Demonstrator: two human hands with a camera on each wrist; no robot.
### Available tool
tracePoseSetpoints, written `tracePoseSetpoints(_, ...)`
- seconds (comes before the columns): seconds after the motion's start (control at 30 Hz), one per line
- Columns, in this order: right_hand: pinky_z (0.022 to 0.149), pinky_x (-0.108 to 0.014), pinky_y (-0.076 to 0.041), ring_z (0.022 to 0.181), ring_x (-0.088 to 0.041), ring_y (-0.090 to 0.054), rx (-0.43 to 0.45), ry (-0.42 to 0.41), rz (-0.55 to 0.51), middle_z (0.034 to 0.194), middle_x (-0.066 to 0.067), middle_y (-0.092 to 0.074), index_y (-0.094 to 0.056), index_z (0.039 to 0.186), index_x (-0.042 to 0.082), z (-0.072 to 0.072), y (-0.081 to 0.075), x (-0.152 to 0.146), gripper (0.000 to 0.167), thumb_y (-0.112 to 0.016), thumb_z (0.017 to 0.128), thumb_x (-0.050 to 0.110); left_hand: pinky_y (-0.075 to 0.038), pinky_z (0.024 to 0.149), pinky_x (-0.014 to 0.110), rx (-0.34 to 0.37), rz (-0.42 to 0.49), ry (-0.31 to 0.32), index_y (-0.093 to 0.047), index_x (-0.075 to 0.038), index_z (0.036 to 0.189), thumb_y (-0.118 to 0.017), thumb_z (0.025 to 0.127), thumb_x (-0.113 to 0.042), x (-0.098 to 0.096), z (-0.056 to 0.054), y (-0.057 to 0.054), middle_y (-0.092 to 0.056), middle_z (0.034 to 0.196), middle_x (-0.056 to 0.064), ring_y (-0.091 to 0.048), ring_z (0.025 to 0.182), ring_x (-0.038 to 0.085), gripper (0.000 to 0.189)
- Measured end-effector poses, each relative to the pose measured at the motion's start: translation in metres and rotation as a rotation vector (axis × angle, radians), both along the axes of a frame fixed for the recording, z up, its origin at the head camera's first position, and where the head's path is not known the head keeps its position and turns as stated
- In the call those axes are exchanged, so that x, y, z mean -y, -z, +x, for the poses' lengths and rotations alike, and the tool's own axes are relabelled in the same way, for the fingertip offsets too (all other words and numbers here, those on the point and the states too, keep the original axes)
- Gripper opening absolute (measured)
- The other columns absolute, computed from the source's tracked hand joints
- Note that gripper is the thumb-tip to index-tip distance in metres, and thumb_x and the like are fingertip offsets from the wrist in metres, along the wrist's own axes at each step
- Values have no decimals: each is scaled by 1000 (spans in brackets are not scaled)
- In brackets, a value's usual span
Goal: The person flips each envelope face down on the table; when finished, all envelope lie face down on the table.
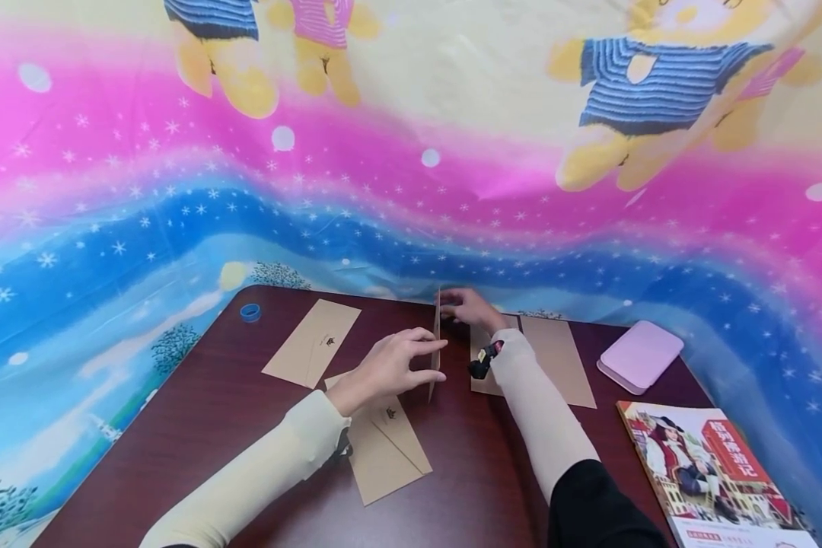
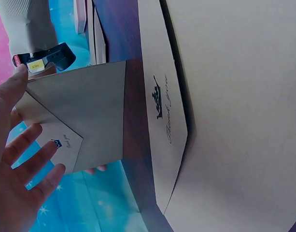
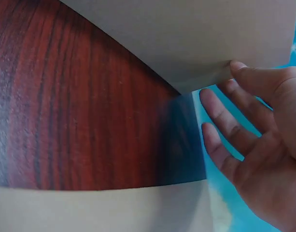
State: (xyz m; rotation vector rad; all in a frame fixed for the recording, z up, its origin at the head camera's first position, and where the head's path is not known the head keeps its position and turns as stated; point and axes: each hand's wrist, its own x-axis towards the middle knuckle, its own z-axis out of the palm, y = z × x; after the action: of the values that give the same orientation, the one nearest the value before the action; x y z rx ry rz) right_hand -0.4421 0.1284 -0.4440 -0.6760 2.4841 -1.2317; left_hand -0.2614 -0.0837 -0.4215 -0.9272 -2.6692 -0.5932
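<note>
A brown kraft envelope [image 1: 437,326] stands on edge between both hands above the dark wood table. Its flap, printed with a small crown and script, faces my left palm in the left wrist view. My right hand [image 1: 471,307] pinches the far edge between thumb and forefinger, the other fingers spread off it. My left hand [image 1: 392,364] is at the near side, fingers extended and spread, fingertips right at the flap [image 2: 65,150]. Below the left wrist, another envelope [image 1: 393,457] lies flat, with "Thank you" script on its flap.
A third envelope [image 1: 315,342] lies flat at the left, near a blue tape ring [image 1: 250,312]. Flat brown kraft paper [image 1: 558,361] lies under the right forearm. A pink case [image 1: 640,356] and an illustrated book [image 1: 715,472] are on the right. A printed curtain [image 1: 411,190] hangs behind the table.
</note>
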Motion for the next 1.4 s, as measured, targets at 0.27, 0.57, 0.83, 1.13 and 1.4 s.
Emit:
tracePoseSetpoints(0.27,102,-44,-54,133,-34,-59,88,-2,90,149,-18,-57,-51,149,1,-3,15,1,45,-55,105,9,-54,99,39,6,-5,6,-63,-27,143,-77,89,-49,0,1,-1,-66,133,-2,-66,120,17,60)
tracePoseSetpoints(0.57,92,-40,-54,116,-30,-64,32,27,166,138,-17,-63,-61,141,4,-4,13,5,39,-58,102,9,-54,97,39,-40,-19,22,-63,-26,143,-81,86,-46,0,1,-1,-67,132,-1,-67,115,18,62)
tracePoseSetpoints(0.83,87,-40,-59,111,-34,-71,55,28,75,130,-22,-68,-56,144,3,-6,2,-1,43,-61,103,14,-53,95,38,-167,20,40,-65,-24,140,-82,85,-47,6,2,3,-68,129,-1,-67,111,16,62)
tracePoseSetpoints(1.13,94,-45,-58,104,-29,-74,-74,2,155,123,-19,-73,-61,142,7,-10,-20,-19,46,-68,100,25,-54,93,36,-206,40,23,-74,-18,129,-81,83,-51,25,8,4,-74,120,-5,-67,112,14,57)
tracePoseSetpoints(1.4,100,-48,-54,114,-33,-70,-120,0,224,129,-18,-71,-65,139,8,-8,-33,-30,39,-65,101,17,-50,99,39,-57,-8,-36,-73,-20,130,-78,86,-55,36,8,6,-74,124,-5,-65,118,16,57)
